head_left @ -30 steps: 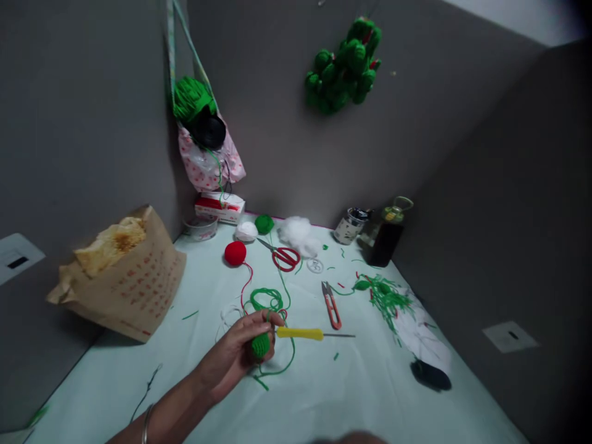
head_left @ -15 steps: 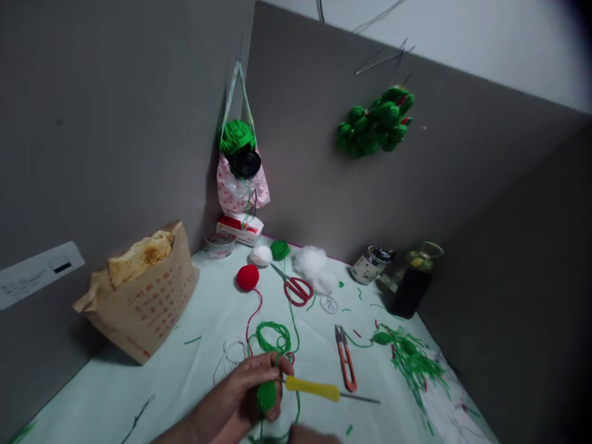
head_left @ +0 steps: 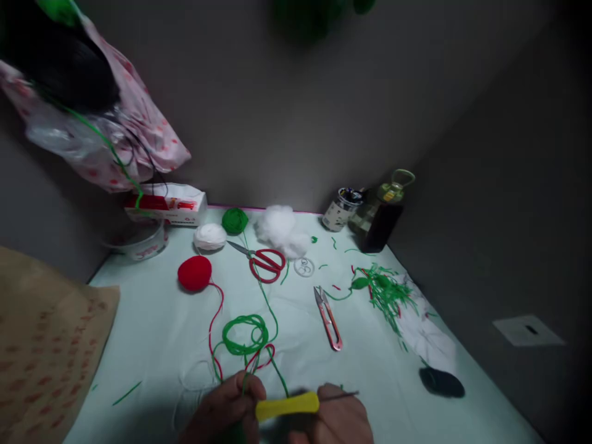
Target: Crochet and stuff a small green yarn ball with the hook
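Observation:
At the bottom centre, my left hand (head_left: 226,404) is closed on a small green crochet piece (head_left: 237,433), mostly hidden by the fingers and dim. A strand of green yarn runs up over its fingertips. My right hand (head_left: 345,419) is closed at the right end of a yellow-handled crochet hook (head_left: 287,406). The hook's other end meets my left fingers, and its thin metal shaft sticks out over my right hand. Just beyond the hands lies a loose coil of green yarn (head_left: 245,335), beside a red yarn tail (head_left: 211,333) from a red ball (head_left: 195,274).
Red-handled scissors (head_left: 267,265), thread snips (head_left: 329,322), white stuffing (head_left: 280,228), white yarn (head_left: 209,237) and green yarn balls (head_left: 235,221) lie farther back. Green scraps (head_left: 388,293), a can (head_left: 340,213) and a bottle (head_left: 382,216) are right. A paper bag (head_left: 50,345) stands left.
My right hand has risen from the bottom edge to the hook. The hook's yellow handle has tilted slightly. My view has turned right and downward.

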`<act>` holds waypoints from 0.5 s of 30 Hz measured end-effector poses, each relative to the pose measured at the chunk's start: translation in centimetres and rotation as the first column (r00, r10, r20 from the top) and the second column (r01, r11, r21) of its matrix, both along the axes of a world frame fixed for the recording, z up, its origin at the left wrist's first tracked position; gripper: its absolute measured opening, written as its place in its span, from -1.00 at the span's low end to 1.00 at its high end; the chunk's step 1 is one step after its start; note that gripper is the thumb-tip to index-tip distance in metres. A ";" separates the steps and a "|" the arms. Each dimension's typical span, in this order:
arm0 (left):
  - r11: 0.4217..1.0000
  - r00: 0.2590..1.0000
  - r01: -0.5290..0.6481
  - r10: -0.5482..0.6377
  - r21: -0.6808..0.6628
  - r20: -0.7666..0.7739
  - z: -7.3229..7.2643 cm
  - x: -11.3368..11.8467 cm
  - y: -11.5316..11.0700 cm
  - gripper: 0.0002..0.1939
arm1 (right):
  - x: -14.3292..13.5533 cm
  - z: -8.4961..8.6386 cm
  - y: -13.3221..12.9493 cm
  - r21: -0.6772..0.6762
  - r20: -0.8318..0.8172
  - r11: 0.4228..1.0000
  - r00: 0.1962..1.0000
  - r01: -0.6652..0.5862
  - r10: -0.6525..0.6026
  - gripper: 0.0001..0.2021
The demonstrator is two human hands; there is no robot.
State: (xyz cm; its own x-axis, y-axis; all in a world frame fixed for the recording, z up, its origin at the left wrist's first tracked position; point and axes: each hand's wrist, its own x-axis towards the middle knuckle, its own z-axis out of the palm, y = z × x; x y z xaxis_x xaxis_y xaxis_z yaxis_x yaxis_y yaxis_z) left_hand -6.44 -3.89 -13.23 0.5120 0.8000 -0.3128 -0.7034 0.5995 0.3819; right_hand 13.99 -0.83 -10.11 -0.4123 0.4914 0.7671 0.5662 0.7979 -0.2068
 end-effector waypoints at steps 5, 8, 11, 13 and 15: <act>1.000 0.991 0.014 -0.016 -0.019 -0.132 0.8 0.2 -1.2 -0.59 | -0.9 1.5 -0.4 -0.385 -0.248 0.864 0.938 -0.324 0.241 -0.68; 0.997 0.967 -0.057 0.067 0.051 -0.245 3.7 0.9 -1.9 -0.57 | -1.4 3.1 -1.2 -0.664 -0.557 0.513 0.818 -0.544 0.146 -0.50; 0.987 0.937 -0.082 0.124 0.139 -0.325 6.7 2.0 -2.6 -0.58 | -1.4 5.3 -1.8 -0.690 -0.666 0.392 0.745 -0.609 -0.015 -0.59; 0.975 0.914 -0.109 0.174 0.194 -0.365 8.5 2.6 -3.0 -0.63 | -1.3 6.8 -2.3 -0.662 -0.663 0.451 0.748 -0.599 0.021 -0.71; 0.961 0.896 -0.108 0.204 0.254 -0.393 10.1 3.0 -3.4 -0.69 | -1.1 8.1 -2.7 -0.632 -0.658 0.492 0.750 -0.599 0.068 -0.77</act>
State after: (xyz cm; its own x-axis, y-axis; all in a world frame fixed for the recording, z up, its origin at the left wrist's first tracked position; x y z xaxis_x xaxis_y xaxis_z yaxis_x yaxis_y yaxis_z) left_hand -3.44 -7.33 -3.09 0.2384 0.9314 -0.2749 -0.5308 0.3620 0.7663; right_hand 12.93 -3.50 -2.01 -0.3879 0.8797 0.2752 -0.1113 0.2517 -0.9614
